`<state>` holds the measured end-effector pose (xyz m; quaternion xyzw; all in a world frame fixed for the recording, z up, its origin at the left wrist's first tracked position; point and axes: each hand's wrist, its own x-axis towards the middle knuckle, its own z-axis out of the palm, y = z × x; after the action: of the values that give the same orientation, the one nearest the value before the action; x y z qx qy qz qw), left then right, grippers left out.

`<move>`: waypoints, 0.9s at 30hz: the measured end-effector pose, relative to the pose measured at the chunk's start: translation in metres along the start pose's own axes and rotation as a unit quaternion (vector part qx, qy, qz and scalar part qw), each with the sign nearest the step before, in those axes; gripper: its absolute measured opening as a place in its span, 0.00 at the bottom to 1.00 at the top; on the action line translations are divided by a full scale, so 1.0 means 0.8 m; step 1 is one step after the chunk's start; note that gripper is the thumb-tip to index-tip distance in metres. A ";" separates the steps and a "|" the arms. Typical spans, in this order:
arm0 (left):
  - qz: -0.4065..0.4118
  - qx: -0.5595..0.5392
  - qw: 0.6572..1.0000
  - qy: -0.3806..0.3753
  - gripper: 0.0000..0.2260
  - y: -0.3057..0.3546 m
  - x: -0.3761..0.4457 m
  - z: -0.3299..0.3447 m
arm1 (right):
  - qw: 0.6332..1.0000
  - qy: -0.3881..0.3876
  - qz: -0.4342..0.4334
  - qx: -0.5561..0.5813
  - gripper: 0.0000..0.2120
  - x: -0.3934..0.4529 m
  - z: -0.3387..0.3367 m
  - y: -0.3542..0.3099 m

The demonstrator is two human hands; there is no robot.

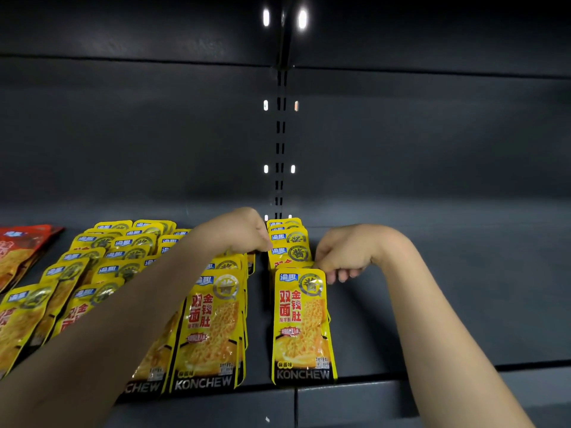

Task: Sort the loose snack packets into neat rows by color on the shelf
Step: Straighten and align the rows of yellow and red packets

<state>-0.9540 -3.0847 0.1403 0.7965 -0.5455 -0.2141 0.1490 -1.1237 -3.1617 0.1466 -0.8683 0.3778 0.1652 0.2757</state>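
A dark grey shelf point(432, 304) fills my view, its back panel rising to twelve o'clock. At nine o'clock yellow snack packets point(102, 267) lie in loose overlapping files, red packets point(21, 251) beyond them at the far left edge. Dead centre, a newer yellow row point(293, 251) runs back toward the slotted upright point(280, 149); its front packet point(301, 325) reaches down to the shelf lip at six o'clock. The left hand point(238, 231), at eleven o'clock of that row, has its fingers curled down onto packets, though I cannot tell what they hold. The right hand point(343, 253), at two o'clock of the front packet, has fingers curled, pinching the row's right edge. My worry: the overlapped packets look slick, so a sideways nudge could fan the row, and the front packet could slip over the lip. From three o'clock rightward the shelf offers open room; the gap to the neighbouring file point(213, 329) is narrow.
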 end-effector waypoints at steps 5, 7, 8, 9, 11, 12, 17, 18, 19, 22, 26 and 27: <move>-0.011 -0.012 1.000 -0.012 0.06 0.003 0.004 -0.002 | 1.000 0.012 -0.002 0.025 0.11 0.001 0.000 0.005; -0.009 -0.021 1.000 -0.007 0.08 0.005 0.004 -0.003 | 0.998 0.031 -0.005 0.052 0.10 0.002 -0.003 0.006; -0.009 -0.024 1.000 -0.005 0.08 0.006 0.004 -0.004 | 0.997 0.041 -0.008 0.064 0.10 0.003 -0.005 0.006; -0.010 -0.026 1.000 -0.003 0.08 0.006 0.005 -0.004 | 0.996 0.051 -0.013 0.074 0.10 0.004 -0.006 0.005; -0.011 -0.025 1.000 -0.004 0.08 0.007 0.005 -0.003 | 0.992 0.067 -0.025 0.103 0.10 0.007 -0.007 0.003; -0.012 -0.020 1.000 -0.004 0.08 0.008 0.005 -0.003 | 0.989 0.072 -0.028 0.123 0.10 0.009 -0.007 0.003; -0.019 -0.010 1.000 -0.007 0.08 0.007 0.005 -0.002 | 0.984 0.067 -0.024 0.164 0.10 0.015 -0.002 0.003; -0.019 -0.013 1.000 -0.006 0.08 0.007 0.005 -0.002 | 0.983 0.067 -0.021 0.168 0.09 0.015 -0.003 0.003; -0.018 -0.015 1.000 -0.005 0.09 0.007 0.005 -0.002 | 0.983 0.066 -0.019 0.172 0.09 0.015 -0.003 0.004; -0.004 -0.017 1.000 0.010 0.08 0.009 0.000 -0.003 | 0.982 0.061 -0.011 0.179 0.09 0.011 -0.004 0.004; 0.028 -0.019 0.999 0.037 0.02 0.009 -0.017 -0.007 | 0.980 0.101 -0.008 0.173 0.10 0.003 -0.003 0.006; 0.039 -0.015 0.999 0.030 0.03 0.008 -0.022 -0.007 | 0.979 0.115 -0.009 0.166 0.10 -0.001 -0.003 0.006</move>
<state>-0.9619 -3.0709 0.1516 0.7783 -0.5681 -0.1927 0.1854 -1.1278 -3.1659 0.1473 -0.8270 0.4213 -0.0028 0.3722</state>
